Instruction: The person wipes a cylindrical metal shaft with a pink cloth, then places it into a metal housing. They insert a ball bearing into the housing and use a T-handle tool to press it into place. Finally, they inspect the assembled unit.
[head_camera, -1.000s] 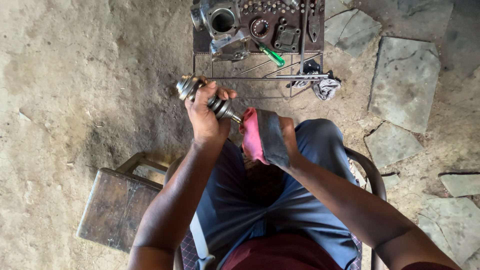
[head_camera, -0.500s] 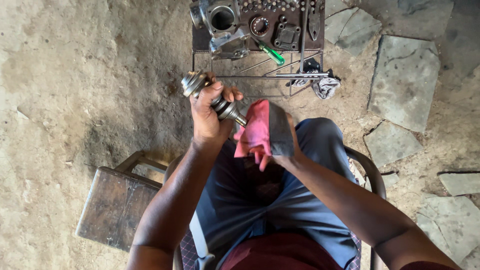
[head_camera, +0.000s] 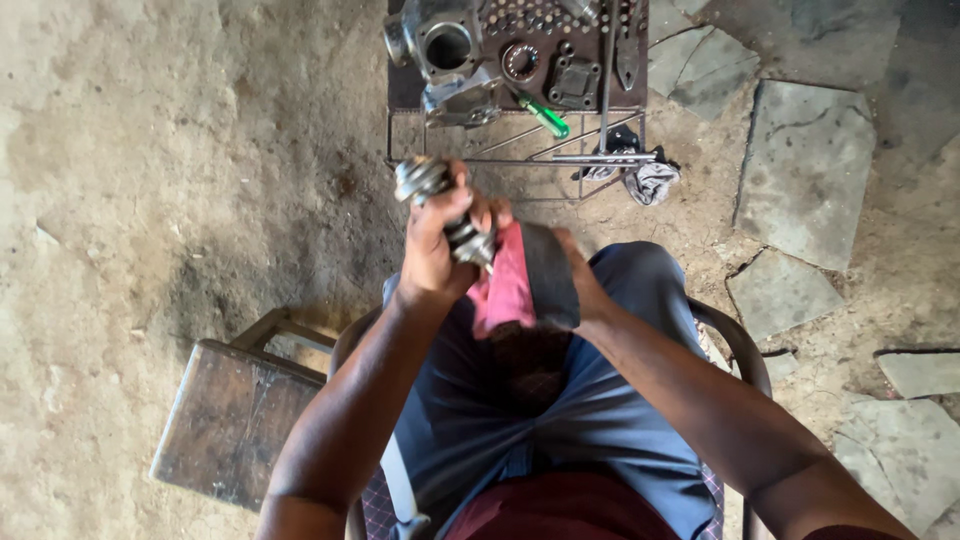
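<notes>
My left hand (head_camera: 435, 245) grips a grey metal shaft part (head_camera: 425, 180) with a round toothed end that sticks out up and to the left above my fist. My right hand (head_camera: 570, 275) holds a red and dark rag (head_camera: 510, 285) wrapped against the lower end of the shaft, just above my lap. The two hands touch around the part. The lower end of the shaft is hidden by the rag and my fingers.
A low metal rack (head_camera: 520, 150) ahead carries a grey engine housing (head_camera: 440, 40), a bearing, small parts and a green-handled screwdriver (head_camera: 545, 118). A crumpled cloth (head_camera: 645, 180) lies by it. A wooden stool (head_camera: 235, 420) stands at my left. Flat stones (head_camera: 805, 170) lie on the right.
The rag has closed back around the shaft's lower end after opening out half a second ago. My left hand has kept its grip, with the shaft barely shifting.
</notes>
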